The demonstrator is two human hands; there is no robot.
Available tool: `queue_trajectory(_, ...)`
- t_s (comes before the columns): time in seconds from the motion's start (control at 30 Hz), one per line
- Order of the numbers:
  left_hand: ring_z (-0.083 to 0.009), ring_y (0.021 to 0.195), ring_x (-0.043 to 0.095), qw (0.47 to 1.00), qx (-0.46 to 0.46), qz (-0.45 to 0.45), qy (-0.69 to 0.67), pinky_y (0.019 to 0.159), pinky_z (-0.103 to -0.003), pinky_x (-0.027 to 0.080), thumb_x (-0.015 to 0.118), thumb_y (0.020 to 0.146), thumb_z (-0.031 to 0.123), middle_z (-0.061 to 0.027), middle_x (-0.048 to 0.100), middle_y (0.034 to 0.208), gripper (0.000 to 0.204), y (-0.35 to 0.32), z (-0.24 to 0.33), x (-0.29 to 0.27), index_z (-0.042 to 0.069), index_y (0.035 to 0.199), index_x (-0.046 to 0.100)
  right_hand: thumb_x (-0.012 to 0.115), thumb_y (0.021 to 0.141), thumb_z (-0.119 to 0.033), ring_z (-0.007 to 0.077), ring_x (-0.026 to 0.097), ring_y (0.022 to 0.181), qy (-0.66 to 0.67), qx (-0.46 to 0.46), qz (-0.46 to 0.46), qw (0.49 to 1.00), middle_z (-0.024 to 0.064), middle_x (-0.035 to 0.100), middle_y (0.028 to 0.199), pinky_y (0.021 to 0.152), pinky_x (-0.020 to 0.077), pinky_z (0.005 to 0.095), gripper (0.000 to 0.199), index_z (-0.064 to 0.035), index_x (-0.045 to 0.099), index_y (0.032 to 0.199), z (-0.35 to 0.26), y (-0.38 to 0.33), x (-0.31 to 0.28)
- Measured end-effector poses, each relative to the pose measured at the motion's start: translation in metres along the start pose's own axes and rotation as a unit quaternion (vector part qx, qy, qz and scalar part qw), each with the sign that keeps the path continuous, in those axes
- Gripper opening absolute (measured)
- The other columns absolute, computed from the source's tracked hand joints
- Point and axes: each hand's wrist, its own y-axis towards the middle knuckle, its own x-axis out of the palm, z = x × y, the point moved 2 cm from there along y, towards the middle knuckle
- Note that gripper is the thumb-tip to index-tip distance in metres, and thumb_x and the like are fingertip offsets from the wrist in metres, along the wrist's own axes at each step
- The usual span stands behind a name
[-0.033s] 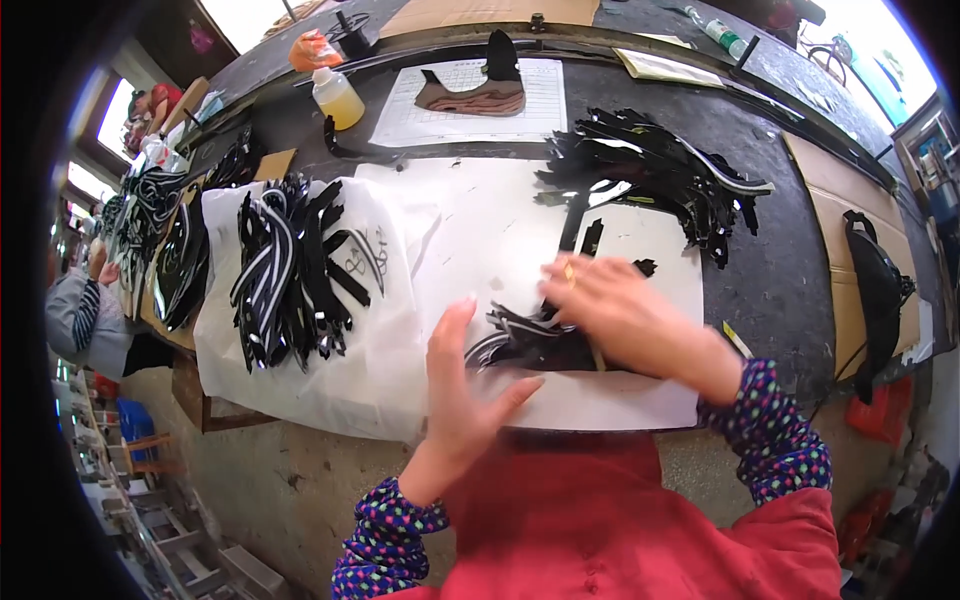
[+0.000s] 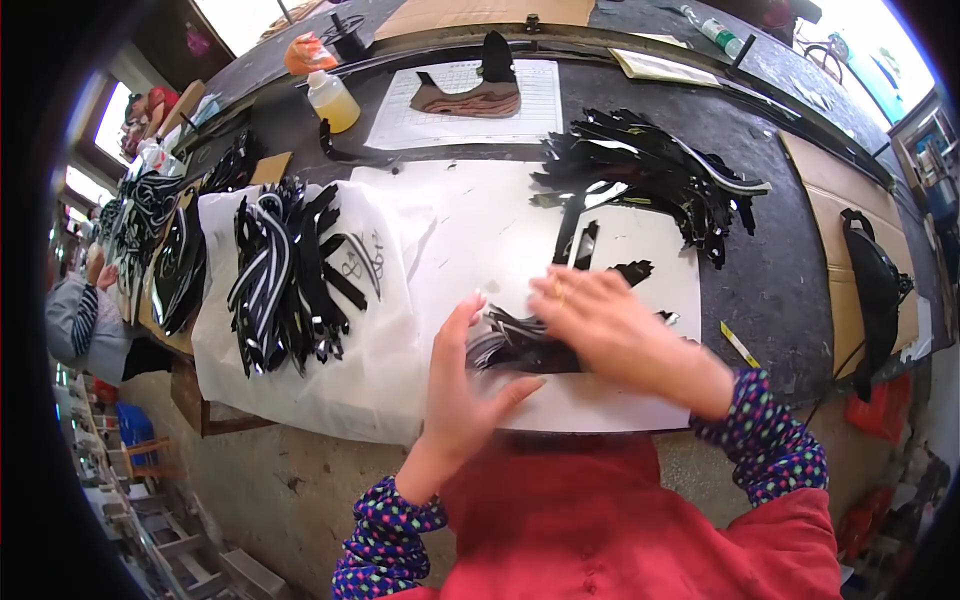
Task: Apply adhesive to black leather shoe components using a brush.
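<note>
On the dark desk (image 2: 770, 270) lies a white sheet (image 2: 480, 230). Near its front edge, the left hand (image 2: 460, 385) stands edge-on beside a small stack of black cut pieces (image 2: 515, 345), while the right hand (image 2: 610, 325) lies flat over them. A heap of black strips (image 2: 650, 170) sits far right, and striped strips (image 2: 285, 275) lie on a white bag (image 2: 330, 390) to the left.

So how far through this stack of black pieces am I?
Looks done: a striped bundle lies on the white bag. In hand: both hands, left hand and right hand, press a small black stack. Left: the big loose pile behind.
</note>
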Motion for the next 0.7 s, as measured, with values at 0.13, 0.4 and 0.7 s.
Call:
queue_trajectory(0.13,-0.0263,0.099,0.068,0.998,0.007,-0.046,0.031,0.088,-0.036,0.055,0.088,0.076,0.021,-0.0123,0.067,0.116,0.060,0.016,-0.009,0.002,0.006,0.126,0.060,0.060,0.092,-0.008,0.0322,0.055,0.127,-0.060,0.052,0.068,0.994,0.0200,0.060,0.131,0.102,0.0436,0.0440,0.038,0.0037,0.055,0.128,-0.050,-0.014,-0.009)
queue_trajectory(0.4,-0.0145,0.083,0.064,0.988,-0.153,0.018,-0.019,0.077,-0.029,0.053,0.085,0.080,0.014,-0.0071,0.068,0.092,0.036,-0.020,0.017,-0.002,0.003,0.105,0.062,0.056,0.105,-0.018,0.0178,0.071,0.085,0.478,0.429,-0.132,0.755,0.0177,0.070,0.106,0.067,0.0581,0.0288,0.023,0.0051,0.056,0.106,-0.084,-0.067,-0.003)
queue_trajectory(0.7,-0.0105,0.097,0.058,0.922,-0.254,0.184,-0.225,0.086,-0.026,0.048,0.075,0.092,0.012,-0.0034,0.061,0.108,0.039,-0.099,0.036,0.041,0.003,0.121,0.050,0.069,0.099,-0.021,0.0029,0.045,0.067,0.568,0.404,0.187,0.692,-0.0048,0.048,0.078,0.057,0.0412,0.0186,0.025,-0.0082,0.048,0.098,-0.089,-0.027,0.044)
